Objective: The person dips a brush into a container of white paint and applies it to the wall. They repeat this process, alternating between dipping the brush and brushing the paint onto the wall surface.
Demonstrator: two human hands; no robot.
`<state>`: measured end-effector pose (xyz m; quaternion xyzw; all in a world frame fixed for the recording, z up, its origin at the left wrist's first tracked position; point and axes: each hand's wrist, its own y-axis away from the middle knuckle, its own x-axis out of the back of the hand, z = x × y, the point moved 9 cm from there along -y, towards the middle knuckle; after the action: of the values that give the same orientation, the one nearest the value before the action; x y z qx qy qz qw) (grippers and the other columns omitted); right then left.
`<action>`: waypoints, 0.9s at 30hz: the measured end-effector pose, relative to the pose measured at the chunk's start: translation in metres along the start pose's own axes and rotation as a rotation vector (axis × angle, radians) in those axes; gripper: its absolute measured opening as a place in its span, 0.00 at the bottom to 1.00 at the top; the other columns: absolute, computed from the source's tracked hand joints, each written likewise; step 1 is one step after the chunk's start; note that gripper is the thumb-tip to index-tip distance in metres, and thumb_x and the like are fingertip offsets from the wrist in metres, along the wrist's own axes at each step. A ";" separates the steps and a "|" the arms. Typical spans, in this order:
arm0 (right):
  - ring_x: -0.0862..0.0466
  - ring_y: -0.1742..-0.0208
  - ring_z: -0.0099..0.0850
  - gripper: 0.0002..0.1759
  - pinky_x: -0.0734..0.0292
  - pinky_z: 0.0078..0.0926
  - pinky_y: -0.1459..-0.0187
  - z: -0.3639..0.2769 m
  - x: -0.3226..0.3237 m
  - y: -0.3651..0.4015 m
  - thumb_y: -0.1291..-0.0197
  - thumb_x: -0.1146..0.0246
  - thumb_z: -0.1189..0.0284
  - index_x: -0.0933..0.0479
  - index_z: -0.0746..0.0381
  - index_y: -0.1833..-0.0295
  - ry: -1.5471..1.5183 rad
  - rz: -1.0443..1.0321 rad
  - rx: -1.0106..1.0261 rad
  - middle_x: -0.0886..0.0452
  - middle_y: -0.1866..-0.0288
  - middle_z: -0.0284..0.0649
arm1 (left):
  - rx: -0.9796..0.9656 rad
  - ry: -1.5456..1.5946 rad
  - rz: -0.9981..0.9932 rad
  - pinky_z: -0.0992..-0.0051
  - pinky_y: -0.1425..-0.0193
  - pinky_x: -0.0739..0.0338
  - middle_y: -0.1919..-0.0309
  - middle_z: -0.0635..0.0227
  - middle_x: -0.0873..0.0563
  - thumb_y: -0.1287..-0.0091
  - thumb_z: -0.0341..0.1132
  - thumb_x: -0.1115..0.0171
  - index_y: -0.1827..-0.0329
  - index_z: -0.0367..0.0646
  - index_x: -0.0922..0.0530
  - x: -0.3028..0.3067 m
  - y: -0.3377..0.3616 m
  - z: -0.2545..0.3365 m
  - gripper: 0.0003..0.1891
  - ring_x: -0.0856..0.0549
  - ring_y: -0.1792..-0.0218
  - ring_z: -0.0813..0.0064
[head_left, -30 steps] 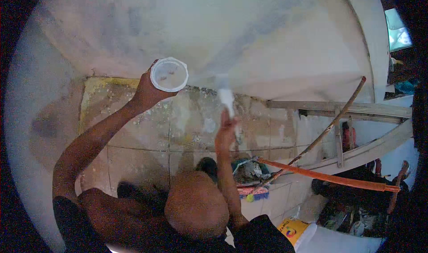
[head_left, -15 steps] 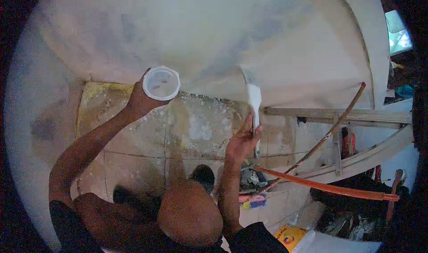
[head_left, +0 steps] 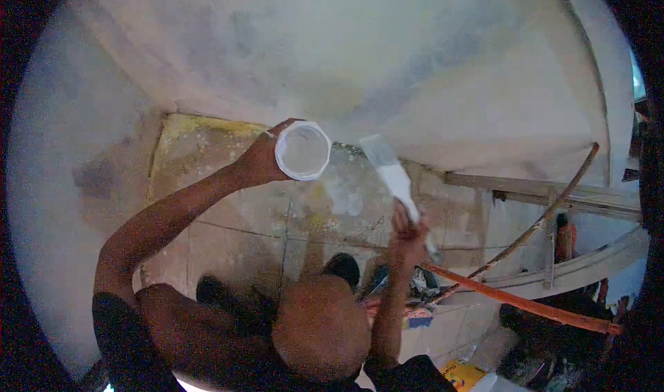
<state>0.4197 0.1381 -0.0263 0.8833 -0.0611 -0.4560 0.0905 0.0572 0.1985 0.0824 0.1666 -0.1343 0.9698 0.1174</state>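
Pole (head_left: 526,301) and stick (head_left: 543,216) beside brush (head_left: 391,173)

The cup (head_left: 302,150) looked smooth white plastic; right of the cup the brush (head_left: 392,174) was paint-caked; above the cup the wall (head_left: 387,60) was matt, patchy plaster

White cup (head_left: 303,150), white-coated brush (head_left: 391,173), orange pole (head_left: 526,302), pale blotchy wall (head_left: 387,60).

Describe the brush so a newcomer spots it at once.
Start at the big pale wall filling the top of the view. Near its foot, the right hand holds up a paintbrush. It is flat, long and paint-whitened, unlike the round cup in the left hand.
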 end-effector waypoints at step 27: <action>0.12 0.69 0.28 0.12 0.19 0.27 0.66 0.083 -0.210 0.029 0.28 0.39 0.71 0.18 0.63 0.45 1.297 -0.553 0.113 0.13 0.68 0.46 | -0.173 -0.633 -0.186 0.56 0.28 0.33 0.40 0.59 0.20 0.50 0.51 0.21 0.37 0.44 0.25 -0.032 0.021 -0.032 0.38 0.22 0.36 0.55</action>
<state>0.2297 0.1413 0.0997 0.9633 0.2080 0.1596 -0.0567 0.0713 0.1827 0.0370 0.4604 -0.2304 0.8400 0.1713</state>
